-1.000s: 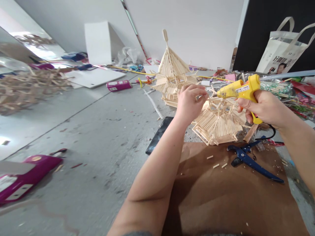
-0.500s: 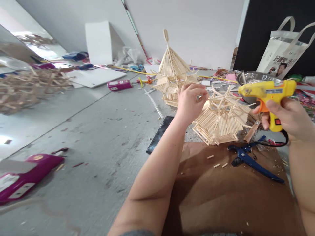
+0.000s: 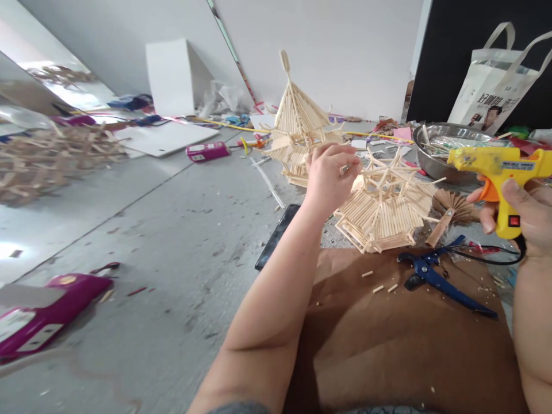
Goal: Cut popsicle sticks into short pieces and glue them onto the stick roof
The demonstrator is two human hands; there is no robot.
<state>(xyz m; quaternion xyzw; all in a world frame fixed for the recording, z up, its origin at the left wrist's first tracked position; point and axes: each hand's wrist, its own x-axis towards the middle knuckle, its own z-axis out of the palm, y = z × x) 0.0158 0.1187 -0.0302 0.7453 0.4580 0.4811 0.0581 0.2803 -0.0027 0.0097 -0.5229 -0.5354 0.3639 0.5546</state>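
Observation:
My right hand point(image 3: 532, 213) is wrapped around a yellow glue gun point(image 3: 495, 164), its nozzle pointing left and two fingers by the orange trigger. My left hand point(image 3: 332, 175) is closed, fingertips pinched beside the upper left of a low model roof point(image 3: 388, 221) built of thin wooden sticks. A small pale bit shows between those fingers, too little to name. Behind this hand stands a taller wooden-stick tower point(image 3: 299, 115) with a pointed top, its lower part partly hidden. Stick struts rise from the middle of the low roof.
Blue cutters point(image 3: 444, 284) and short stick pieces point(image 3: 378, 289) lie on brown paper point(image 3: 409, 351). A dark phone point(image 3: 276, 236) rests under my left forearm. Also around are a folded paper fan point(image 3: 452, 210), a metal bowl point(image 3: 431, 164), purple power strips point(image 3: 56, 310) and a tote bag point(image 3: 491, 86).
My right hand has moved right with the glue gun, away from the low roof. My left hand stays in nearly the same place, its fingers turned slightly.

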